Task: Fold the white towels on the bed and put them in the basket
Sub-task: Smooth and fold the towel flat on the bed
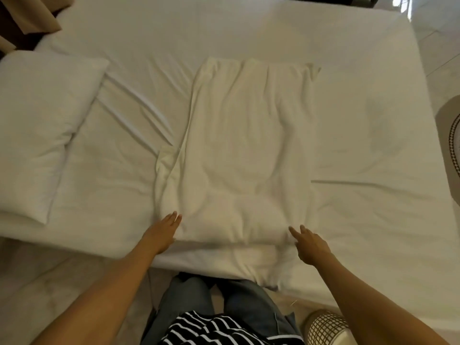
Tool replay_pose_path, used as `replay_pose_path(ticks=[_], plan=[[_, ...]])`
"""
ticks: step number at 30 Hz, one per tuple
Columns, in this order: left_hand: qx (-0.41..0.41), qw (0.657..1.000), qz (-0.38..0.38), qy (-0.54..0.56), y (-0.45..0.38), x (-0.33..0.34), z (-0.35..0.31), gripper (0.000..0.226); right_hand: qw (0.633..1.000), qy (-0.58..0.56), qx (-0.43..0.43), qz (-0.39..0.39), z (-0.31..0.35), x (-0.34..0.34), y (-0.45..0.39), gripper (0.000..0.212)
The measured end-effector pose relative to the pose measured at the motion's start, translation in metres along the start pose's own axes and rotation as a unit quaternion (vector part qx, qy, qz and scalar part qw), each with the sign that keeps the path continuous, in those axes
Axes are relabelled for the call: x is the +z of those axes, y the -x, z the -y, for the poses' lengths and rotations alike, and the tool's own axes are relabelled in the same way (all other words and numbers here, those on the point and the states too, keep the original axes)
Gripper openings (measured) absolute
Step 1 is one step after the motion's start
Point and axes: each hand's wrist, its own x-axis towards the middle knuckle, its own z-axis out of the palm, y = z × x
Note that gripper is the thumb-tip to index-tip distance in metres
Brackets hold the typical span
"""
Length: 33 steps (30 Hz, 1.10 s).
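Note:
A large white towel (244, 150) lies spread and rumpled on the bed (361, 115), folded over once, with its near end hanging over the bed's front edge. My left hand (163, 232) rests flat at the towel's near left corner, fingers straight and together. My right hand (311, 245) sits at the near right corner with two fingers pointing onto the cloth, holding nothing. A wicker basket (326, 327) stands on the floor at the lower right, partly hidden behind my right forearm.
A white pillow (42, 125) lies on the bed's left side. Creased sheet surrounds the towel. A patterned round object (451, 135) sits on the floor at the right edge. Curtains (29, 18) hang at the top left. My legs stand against the bed's front edge.

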Motion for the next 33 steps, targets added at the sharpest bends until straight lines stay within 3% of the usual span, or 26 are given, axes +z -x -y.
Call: replay_pose_path(ticks=[7,21,33], plan=[[-0.033,0.999,-0.002,0.017,-0.017,-0.029,-0.009,0.066,0.999,-0.034,0.023,0.012,0.000,-0.012,-0.021,0.056],[-0.132,0.966,-0.031,0.218,-0.131,-0.112,0.015,0.060,0.957,-0.260,0.108,-0.066,-0.024,-0.083,-0.140,0.057],[-0.151,0.955,-0.099,0.237,-0.239,-0.135,0.055,0.077,0.944,-0.250,0.167,-0.137,-0.051,-0.099,-0.238,0.059]])
